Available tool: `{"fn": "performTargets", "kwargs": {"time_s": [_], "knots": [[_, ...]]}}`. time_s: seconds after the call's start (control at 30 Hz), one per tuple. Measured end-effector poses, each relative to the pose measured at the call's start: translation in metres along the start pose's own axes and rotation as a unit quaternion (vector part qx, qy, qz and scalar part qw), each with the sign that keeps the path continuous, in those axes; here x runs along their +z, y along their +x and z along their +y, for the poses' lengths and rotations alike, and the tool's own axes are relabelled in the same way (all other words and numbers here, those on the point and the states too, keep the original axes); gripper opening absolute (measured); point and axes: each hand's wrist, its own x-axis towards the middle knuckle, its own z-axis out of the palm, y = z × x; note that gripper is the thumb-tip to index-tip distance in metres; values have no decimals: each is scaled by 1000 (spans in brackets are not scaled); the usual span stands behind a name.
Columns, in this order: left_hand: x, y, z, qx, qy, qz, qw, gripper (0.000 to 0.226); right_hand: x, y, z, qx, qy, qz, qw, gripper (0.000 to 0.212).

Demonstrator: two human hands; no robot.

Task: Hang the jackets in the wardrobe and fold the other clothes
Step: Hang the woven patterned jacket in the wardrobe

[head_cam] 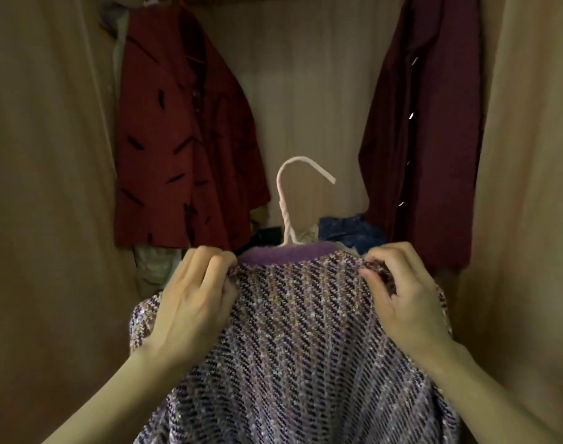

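Nubby tweed jacket (299,341), looped hanger (289,200)

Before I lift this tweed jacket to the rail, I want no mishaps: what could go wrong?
Both the left hand and right hand pinch only the tweed jacket at its shoulders, not the hanger, so it might slip out. The gap between the red coat and maroon garment could snag the hook.

both bare forearms reach up from the lower corners, hands raised side by side and apart. the left hand (193,302) and right hand (402,299) show their backs, fingers curled and pinching the shoulders of a tweed jacket (299,347).
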Motion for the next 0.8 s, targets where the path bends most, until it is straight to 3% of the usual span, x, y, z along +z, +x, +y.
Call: {"fn": "performTargets", "kwargs": {"time_s": [0.3,0.5,0.8], "knots": [[55,53,-103,23,35,87,995,26,82,95,39,-87,-54,59,993,15],[74,98,-154,49,52,121,990,27,129,154,57,-97,-55,100,989,15],[98,168,-199,55,127,103,985,25,190,238,102,-109,-39,170,979,9]]}}
